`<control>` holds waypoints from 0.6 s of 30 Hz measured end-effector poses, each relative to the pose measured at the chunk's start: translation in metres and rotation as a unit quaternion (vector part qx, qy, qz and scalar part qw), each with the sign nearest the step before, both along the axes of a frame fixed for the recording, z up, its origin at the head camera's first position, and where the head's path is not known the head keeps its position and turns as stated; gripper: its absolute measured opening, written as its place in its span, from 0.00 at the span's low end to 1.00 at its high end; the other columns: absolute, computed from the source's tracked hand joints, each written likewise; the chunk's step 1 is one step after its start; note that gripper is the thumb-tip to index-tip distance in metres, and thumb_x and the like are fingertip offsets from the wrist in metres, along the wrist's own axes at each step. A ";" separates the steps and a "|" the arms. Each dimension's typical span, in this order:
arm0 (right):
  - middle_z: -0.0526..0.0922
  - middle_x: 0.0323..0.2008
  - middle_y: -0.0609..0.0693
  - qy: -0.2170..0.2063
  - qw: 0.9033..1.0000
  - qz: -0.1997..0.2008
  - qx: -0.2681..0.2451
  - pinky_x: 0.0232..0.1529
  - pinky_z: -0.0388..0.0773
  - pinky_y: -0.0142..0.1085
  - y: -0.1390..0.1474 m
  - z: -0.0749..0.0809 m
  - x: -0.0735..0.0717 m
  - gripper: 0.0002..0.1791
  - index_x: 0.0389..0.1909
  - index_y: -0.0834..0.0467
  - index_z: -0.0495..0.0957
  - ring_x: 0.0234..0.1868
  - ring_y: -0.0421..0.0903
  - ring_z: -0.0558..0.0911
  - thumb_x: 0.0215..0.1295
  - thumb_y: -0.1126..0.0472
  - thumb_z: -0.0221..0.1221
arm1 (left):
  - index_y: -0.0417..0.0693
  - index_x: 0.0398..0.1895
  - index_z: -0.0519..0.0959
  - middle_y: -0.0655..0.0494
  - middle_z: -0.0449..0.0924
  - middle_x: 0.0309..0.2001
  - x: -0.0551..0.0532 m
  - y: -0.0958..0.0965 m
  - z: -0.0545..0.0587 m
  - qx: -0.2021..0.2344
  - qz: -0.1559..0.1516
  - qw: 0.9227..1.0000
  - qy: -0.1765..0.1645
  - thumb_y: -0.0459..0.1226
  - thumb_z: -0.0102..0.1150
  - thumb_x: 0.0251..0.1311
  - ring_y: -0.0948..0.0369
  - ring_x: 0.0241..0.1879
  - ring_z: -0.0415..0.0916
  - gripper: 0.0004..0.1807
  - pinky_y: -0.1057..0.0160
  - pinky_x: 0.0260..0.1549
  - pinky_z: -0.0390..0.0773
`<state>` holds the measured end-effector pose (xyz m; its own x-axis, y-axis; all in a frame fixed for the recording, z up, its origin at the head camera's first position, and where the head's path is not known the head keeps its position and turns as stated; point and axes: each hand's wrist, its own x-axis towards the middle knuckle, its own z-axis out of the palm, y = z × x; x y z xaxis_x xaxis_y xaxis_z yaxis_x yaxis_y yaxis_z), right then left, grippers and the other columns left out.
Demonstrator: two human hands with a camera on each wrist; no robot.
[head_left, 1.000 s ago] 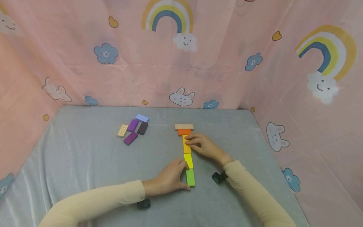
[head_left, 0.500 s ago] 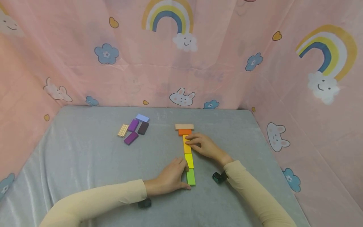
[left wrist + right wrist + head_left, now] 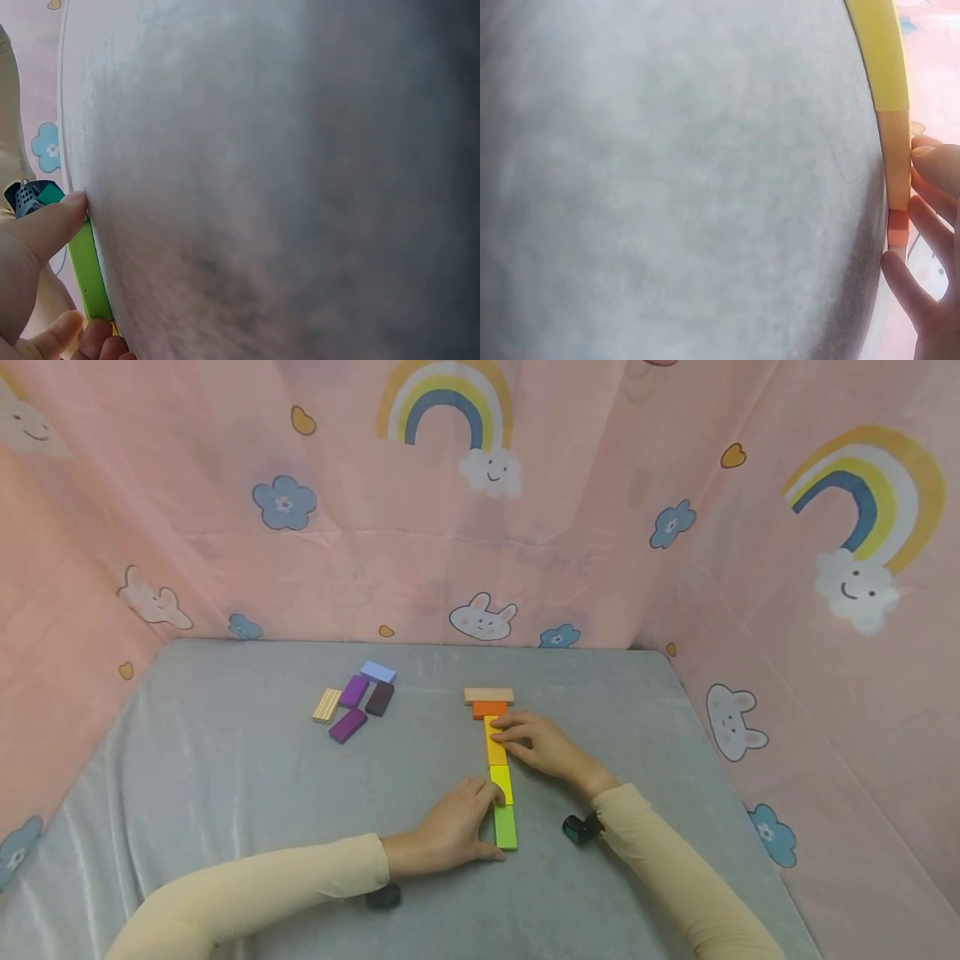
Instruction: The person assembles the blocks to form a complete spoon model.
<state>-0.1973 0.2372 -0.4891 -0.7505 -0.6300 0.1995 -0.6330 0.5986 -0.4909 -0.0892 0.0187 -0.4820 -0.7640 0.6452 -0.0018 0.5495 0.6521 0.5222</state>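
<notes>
A row of flat blocks runs toward the person on the grey cloth. The green block [image 3: 506, 831] is nearest, then come a yellow block [image 3: 502, 781] and an amber block [image 3: 496, 753]. An orange block [image 3: 489, 710] and a tan block [image 3: 488, 695] lie crosswise at the far end. With its thumb at the near end and fingers at the far end, my left hand [image 3: 448, 828] spans and pinches the green block [image 3: 88, 274]. My right hand [image 3: 547, 747] rests its fingertips on the amber block [image 3: 896, 161], fingers fairly loose.
Left of the row lie two purple blocks [image 3: 348, 726], a dark block [image 3: 379, 699], a light blue block [image 3: 378, 672] and a ridged wooden piece [image 3: 326, 705]. A pink patterned curtain [image 3: 585, 560] stands behind the table [image 3: 247, 760].
My left forefinger shifts slightly right over the joint of the green and yellow blocks. The green block sits a touch closer to the yellow one. My right hand stays in place.
</notes>
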 end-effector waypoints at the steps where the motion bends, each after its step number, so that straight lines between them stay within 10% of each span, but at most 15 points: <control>1: 0.83 0.57 0.48 -0.002 1.000 -0.002 0.001 0.66 0.75 0.48 0.000 0.000 0.000 0.12 0.50 0.53 0.86 0.62 0.50 0.79 0.67 0.61 0.62 | 0.54 0.56 0.73 0.61 0.74 0.46 0.000 0.000 0.000 -0.001 0.000 1.000 -0.001 0.56 0.77 0.43 0.66 0.41 0.65 0.38 0.71 0.39 0.71; 18: 0.83 0.57 0.47 0.000 1.000 -0.004 0.007 0.66 0.74 0.49 0.000 -0.002 -0.001 0.12 0.50 0.52 0.86 0.62 0.49 0.79 0.66 0.60 0.63 | 0.58 0.71 0.67 0.58 0.74 0.51 -0.003 -0.003 0.003 -0.020 -0.036 0.999 0.000 0.57 0.74 0.47 0.65 0.43 0.63 0.47 0.72 0.40 0.68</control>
<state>-0.1979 0.2373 -0.4911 -0.7554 -0.6268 0.1910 -0.6283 0.6102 -0.4826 -0.0918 0.0160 -0.4787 -0.7162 0.6972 -0.0296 0.5948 0.6321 0.4967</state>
